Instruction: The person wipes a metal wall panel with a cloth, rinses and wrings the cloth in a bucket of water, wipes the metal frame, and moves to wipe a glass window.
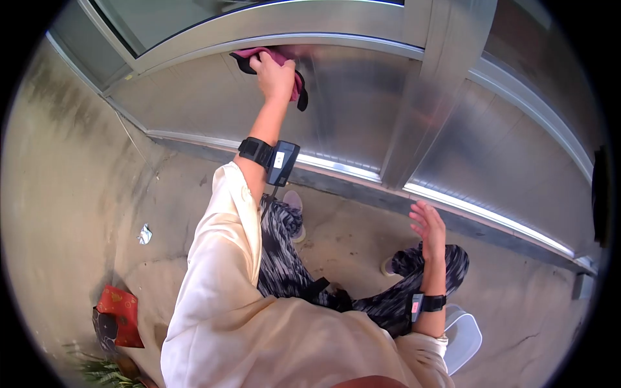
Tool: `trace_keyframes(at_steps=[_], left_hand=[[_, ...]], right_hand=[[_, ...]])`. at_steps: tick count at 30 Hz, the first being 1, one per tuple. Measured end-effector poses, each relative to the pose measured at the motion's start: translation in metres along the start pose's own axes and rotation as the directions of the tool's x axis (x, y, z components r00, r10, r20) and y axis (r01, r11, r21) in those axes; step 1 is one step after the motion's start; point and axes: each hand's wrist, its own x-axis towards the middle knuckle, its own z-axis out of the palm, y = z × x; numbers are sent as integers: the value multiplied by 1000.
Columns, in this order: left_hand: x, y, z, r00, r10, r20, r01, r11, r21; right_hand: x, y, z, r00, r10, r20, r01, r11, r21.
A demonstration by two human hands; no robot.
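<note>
My left hand (275, 76) is closed on a pink cloth (265, 53) with black edges, pressed against the upper part of a metal door panel (349, 97), just below the frame's crossbar. My right hand (428, 223) hangs over my right knee, its fingers apart and slightly bent, holding nothing. A strapped black device (282, 164) sits on my left forearm, and another (417, 306) on my right wrist.
Glass stands above the metal frame (310, 29). A pale wall (58, 168) rises at the left. On the floor are a crumpled scrap (145, 234), a red bag (118, 315), a plant (107, 370) and a whitish container (463, 339) beside me.
</note>
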Motion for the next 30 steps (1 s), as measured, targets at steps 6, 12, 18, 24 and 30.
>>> trace_keyframes(at_steps=[6, 12, 18, 24, 30], left_hand=[[-82, 77, 31, 976, 218, -7, -218, 975, -32], [-120, 89, 59, 798, 602, 23, -602, 798, 36], [-145, 23, 64, 542, 797, 265, -835, 475, 279], [-152, -57, 58, 697, 611, 376, -715, 632, 298], [-57, -1, 12, 815, 575, 67, -558, 749, 356]], right_hand=[[1, 3, 1, 999, 40, 3, -40, 996, -76], [3, 4, 3, 999, 47, -10, -48, 992, -115], [8, 5, 10, 999, 29, -30, -33, 989, -146], [9, 14, 1, 998, 58, -35, -64, 981, -183], [8, 13, 2, 998, 54, -42, -61, 978, -199]])
